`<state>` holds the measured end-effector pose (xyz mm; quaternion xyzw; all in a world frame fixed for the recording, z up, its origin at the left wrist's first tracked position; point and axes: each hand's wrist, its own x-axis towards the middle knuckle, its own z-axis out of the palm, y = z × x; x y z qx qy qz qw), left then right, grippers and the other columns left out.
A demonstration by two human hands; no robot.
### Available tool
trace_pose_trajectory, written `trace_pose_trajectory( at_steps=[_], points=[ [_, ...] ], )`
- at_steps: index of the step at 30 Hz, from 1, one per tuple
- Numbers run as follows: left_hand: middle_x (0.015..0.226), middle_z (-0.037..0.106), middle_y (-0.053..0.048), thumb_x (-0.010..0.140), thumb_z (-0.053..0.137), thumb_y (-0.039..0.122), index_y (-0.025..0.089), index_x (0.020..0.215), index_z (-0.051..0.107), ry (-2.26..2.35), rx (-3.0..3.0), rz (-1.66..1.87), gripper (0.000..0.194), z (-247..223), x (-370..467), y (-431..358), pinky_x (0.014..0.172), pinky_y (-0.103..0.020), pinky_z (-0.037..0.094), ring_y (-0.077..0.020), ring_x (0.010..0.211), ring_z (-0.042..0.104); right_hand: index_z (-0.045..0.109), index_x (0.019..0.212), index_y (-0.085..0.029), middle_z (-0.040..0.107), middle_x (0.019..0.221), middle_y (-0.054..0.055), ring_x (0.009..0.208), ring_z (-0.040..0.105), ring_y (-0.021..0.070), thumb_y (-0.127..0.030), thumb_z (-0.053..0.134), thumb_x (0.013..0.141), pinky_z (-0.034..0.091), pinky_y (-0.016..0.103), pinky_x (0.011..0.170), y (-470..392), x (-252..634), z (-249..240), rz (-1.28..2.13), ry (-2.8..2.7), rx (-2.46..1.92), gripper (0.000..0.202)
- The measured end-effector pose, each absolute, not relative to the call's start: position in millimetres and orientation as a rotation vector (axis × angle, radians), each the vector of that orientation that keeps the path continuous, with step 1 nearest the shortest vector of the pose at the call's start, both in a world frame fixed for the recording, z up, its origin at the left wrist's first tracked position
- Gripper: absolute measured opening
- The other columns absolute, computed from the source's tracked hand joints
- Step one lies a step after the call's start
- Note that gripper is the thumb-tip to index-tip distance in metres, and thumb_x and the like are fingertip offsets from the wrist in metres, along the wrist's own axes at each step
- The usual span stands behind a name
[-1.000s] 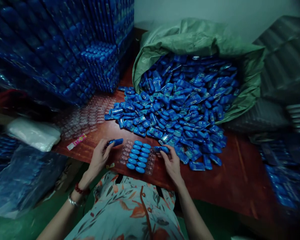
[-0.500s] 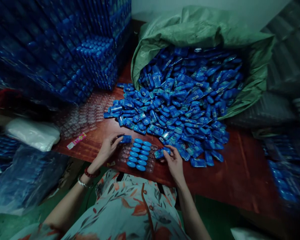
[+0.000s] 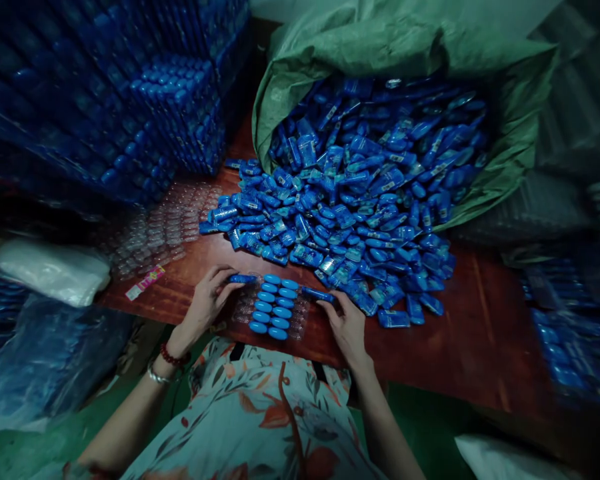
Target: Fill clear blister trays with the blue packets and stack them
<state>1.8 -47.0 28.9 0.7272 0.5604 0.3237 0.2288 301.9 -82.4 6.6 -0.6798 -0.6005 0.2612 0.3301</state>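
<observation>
A clear plastic tray [image 3: 298, 321] lies near the front edge of the table, with two columns of blue oval items [image 3: 279, 323] in its middle. At its upper left, my left hand [image 3: 211, 293] pinches a small blue pack [image 3: 242, 279], seen edge-on. My right hand [image 3: 346, 327] grips another blue pack [image 3: 316, 293] by its right end at the tray's upper right. Beyond both hands spreads a large heap of blue packs [image 3: 350, 200].
A green sack [image 3: 405, 47] lies open behind the heap. Stacked blue packs [image 3: 175, 107] stand at the back left. Clear trays [image 3: 163, 227], a pink label [image 3: 145, 283] and a white plastic bag [image 3: 55, 267] lie left.
Both packs have been turned from face-up to edge-on in my fingers, close to the tray's upper corners. The whole view has shifted slightly.
</observation>
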Motion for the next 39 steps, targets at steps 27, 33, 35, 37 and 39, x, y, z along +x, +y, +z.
trace_pose_trajectory(
  at_steps=[27,33,35,37,39],
  points=[
    [0.096,0.058,-0.009,0.087,0.039,0.005,0.014,0.097,0.053,1.119,2.678,-0.114,0.019,63.9,21.3,-4.8,0.077,-0.032,0.049,-0.0194,0.087,0.055,0.054,0.119,-0.015,0.059,0.098,0.010,0.091,0.054,0.0212,-0.001,0.036,0.085,0.045,0.032,0.079,-57.5,289.6,51.4,0.398,-2.522,-1.786,0.041],
    [0.098,0.058,-0.008,0.088,0.039,0.005,0.014,0.100,0.051,1.120,2.655,-0.095,0.020,59.9,9.4,-5.2,0.074,-0.030,0.048,-0.0176,0.083,0.055,0.057,0.114,-0.014,0.060,0.094,0.009,0.089,0.054,0.0207,-0.001,0.037,0.086,0.042,0.031,0.079,-57.8,284.7,60.8,0.328,-2.665,-1.783,0.036],
    [0.098,0.058,-0.009,0.088,0.038,0.004,0.014,0.101,0.051,1.149,2.639,-0.117,0.021,59.3,8.0,-8.0,0.073,-0.030,0.048,-0.0177,0.083,0.055,0.058,0.113,-0.014,0.060,0.093,0.009,0.089,0.054,0.0214,-0.002,0.038,0.087,0.041,0.031,0.078,-57.4,281.5,62.8,0.275,-2.743,-1.787,0.035],
    [0.096,0.058,-0.009,0.088,0.039,0.004,0.013,0.100,0.052,1.153,2.644,-0.173,0.020,61.5,10.9,-9.9,0.073,-0.031,0.048,-0.0184,0.083,0.055,0.058,0.113,-0.014,0.060,0.093,0.010,0.089,0.054,0.0219,-0.004,0.040,0.088,0.041,0.031,0.077,-54.2,276.5,65.9,0.240,-2.799,-1.790,0.032],
    [0.096,0.058,-0.009,0.087,0.039,0.005,0.013,0.099,0.052,1.131,2.672,-0.240,0.020,64.8,17.4,-11.1,0.072,-0.030,0.048,-0.0185,0.083,0.055,0.058,0.110,-0.013,0.060,0.093,0.010,0.089,0.054,0.0223,-0.006,0.041,0.089,0.040,0.032,0.077,-48.6,269.7,69.8,0.224,-2.856,-1.788,0.028]
  ],
)
